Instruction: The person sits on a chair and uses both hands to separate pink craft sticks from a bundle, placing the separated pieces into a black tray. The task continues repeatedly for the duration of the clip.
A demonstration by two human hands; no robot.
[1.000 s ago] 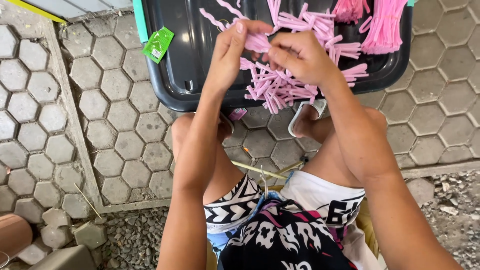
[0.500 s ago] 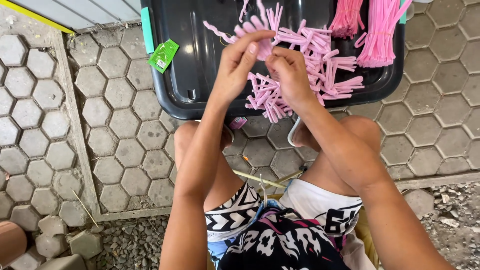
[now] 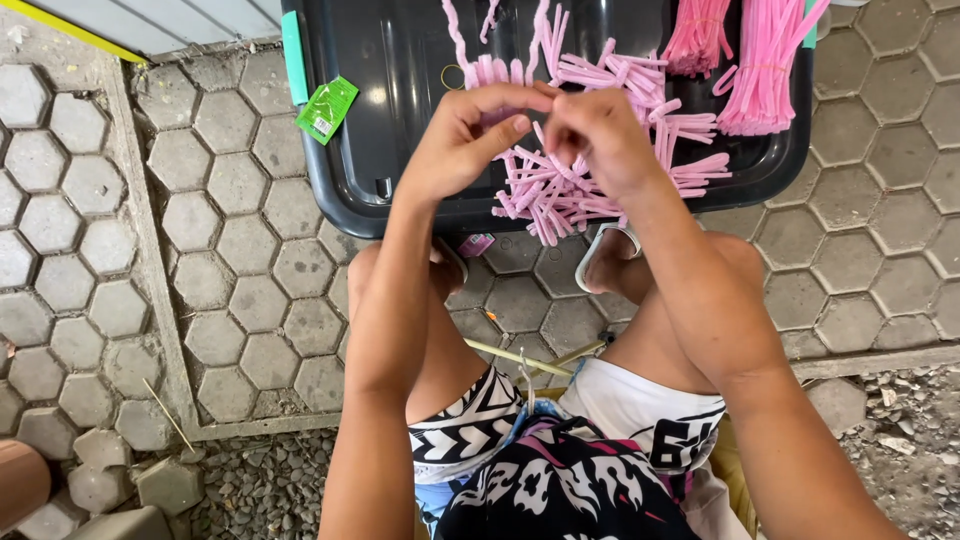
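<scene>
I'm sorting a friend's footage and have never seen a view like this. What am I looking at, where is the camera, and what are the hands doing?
The camera sits on a person's head and looks straight down, so you see their own arms, knees and patterned shorts. They sit over a paved floor of six-sided stones. In front of them lies a black tray holding a heap of short pink fuzzy sticks and two tied bundles of longer ones. The left hand and right hand meet above the tray, pinching a few pink sticks between the fingertips. A small green packet rests on the tray's left edge.
</scene>
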